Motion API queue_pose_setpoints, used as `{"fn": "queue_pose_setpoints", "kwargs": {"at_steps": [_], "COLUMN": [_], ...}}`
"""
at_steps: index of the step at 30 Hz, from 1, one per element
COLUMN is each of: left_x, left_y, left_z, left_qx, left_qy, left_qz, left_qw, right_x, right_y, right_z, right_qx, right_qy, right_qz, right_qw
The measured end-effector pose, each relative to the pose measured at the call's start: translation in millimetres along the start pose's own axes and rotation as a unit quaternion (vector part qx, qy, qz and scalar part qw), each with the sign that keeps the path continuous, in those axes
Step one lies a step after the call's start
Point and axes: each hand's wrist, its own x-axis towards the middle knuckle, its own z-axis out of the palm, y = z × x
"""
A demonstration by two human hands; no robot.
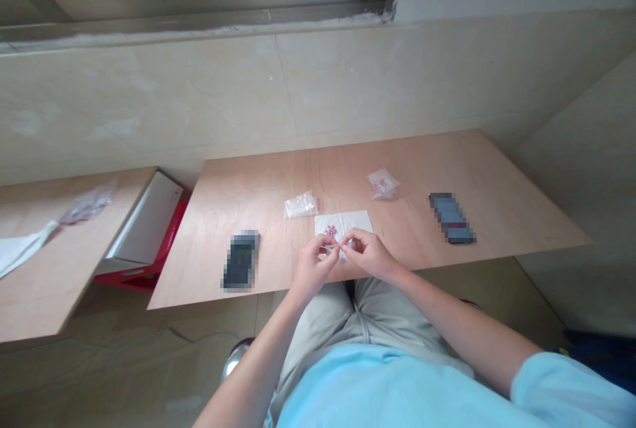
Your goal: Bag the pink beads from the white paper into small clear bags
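Fingertips of the left hand [313,267] and the right hand [366,254] meet in a tight pinch on a pale scrap [334,250], too small to make out clearly. The hands are together, held just over the near edge of a wooden board [497,203], with the wrists bent inward and both forearms angling in from either side above the lap. Just ahead of the fingers lies a white paper [355,221], and a small cluster of pink beads [331,231] sits on it, close to the left hand.

So far, only that cluster is out on the paper. More pink beads remain inside a clear plastic bag [382,184] ahead of the right hand, and a second clear bag [301,205] with whitish contents lies ahead of the left hand, just beside the paper. Neither bag is touched. A blurred phone [240,260] rests on the board to the left of the left hand, and another blurred phone [452,217] lies well to the right of the right hand. Farther left, past a red box [171,236], a second board [74,269] carries a plastic bag [87,206] and a white cloth [20,248].
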Motion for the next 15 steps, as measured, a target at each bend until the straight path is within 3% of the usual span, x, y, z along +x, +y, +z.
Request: {"fn": "queue_pose_setpoints", "kwargs": {"at_steps": [15], "left_x": [-0.3], "left_y": [0.7], "left_z": [1.9], "left_qx": [0.008], "left_qy": [-0.006], "left_qz": [0.001], "left_qw": [1.0], "right_x": [-1.9], "right_y": [-6.2], "right_z": [0.0], "right_qx": [-0.006], "right_qy": [-0.001], "right_qz": [-0.005], "right_qw": [1.0]}}
